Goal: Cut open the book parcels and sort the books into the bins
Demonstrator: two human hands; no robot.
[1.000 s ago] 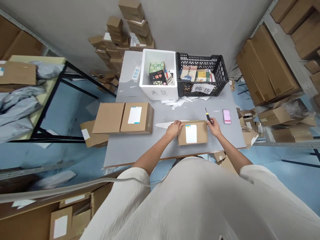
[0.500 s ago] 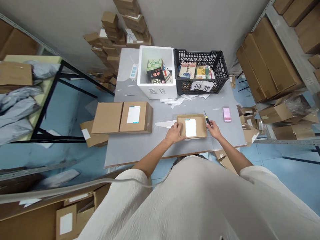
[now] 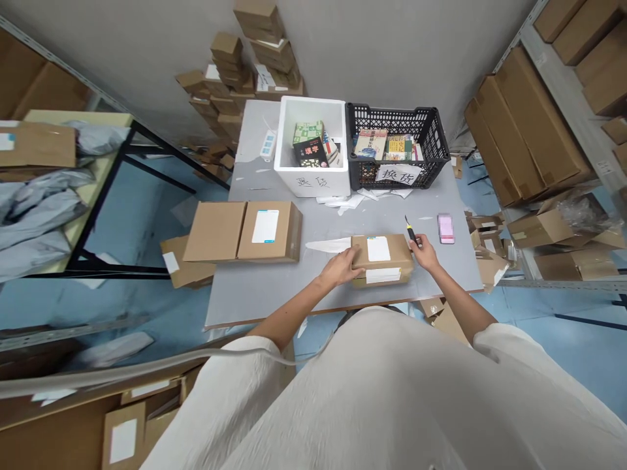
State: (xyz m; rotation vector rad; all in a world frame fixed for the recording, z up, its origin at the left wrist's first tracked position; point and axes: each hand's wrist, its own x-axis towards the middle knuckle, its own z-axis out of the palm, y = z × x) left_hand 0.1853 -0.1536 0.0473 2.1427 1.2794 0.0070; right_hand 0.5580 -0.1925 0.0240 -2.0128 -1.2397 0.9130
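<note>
A small brown carton (image 3: 357, 283) with a white label on top and another on its near side rests close to the table's front edge. My left hand (image 3: 343, 266) grips the carton's left end, thumb on the near side and fingers over the top. In my right hand (image 3: 423, 252), closed, is a black and yellow utility knife (image 3: 410, 230), its blade pointing away from me, just beside the carton's right end. A white paper strip (image 3: 329, 245) lies left of the carton.
Two larger cartons (image 3: 267, 230) stand on the table (image 3: 255, 287) at left. Behind are a white foam box (image 3: 313, 183) and a black crate (image 3: 431, 156), both with books. A pink-screened phone (image 3: 446, 228) lies at right. Paper scraps (image 3: 350, 202) lie before the crate.
The small carton has tipped, so its labelled near side now shows. My left hand has stayed on its left end. The knife remains in my right hand. The view has shifted slightly.
</note>
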